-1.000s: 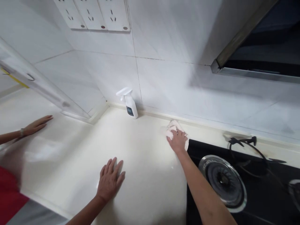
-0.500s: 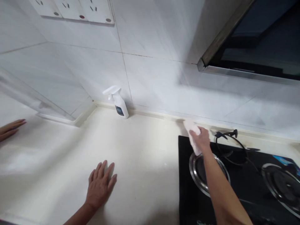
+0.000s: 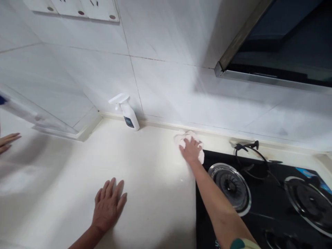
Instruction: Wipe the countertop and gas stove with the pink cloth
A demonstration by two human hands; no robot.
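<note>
Leftward comes the right hand (image 3: 191,151) since half a second ago, off the glossy black cooktop (image 3: 264,197) and onto the smooth cream counter (image 3: 155,186), bringing the crumpled pale-pink cloth (image 3: 188,135) along! Behind it all rises the grey-white tiled wall (image 3: 166,90); the counter spans the middle, and the cooktop, its round metal-ringed burners (image 3: 229,185) showing, fills the lower right. Both hands are well apart: the left hand (image 3: 107,209) lies flat, palm down, fingers a little spread, while the right presses on the cloth, fingers splayed over it; whether they pinch it, I cannot tell. Near the wall stands a white plastic spray bottle (image 3: 129,116). And the cloth? On the counter, beside the cooktop's rear left corner.
</note>
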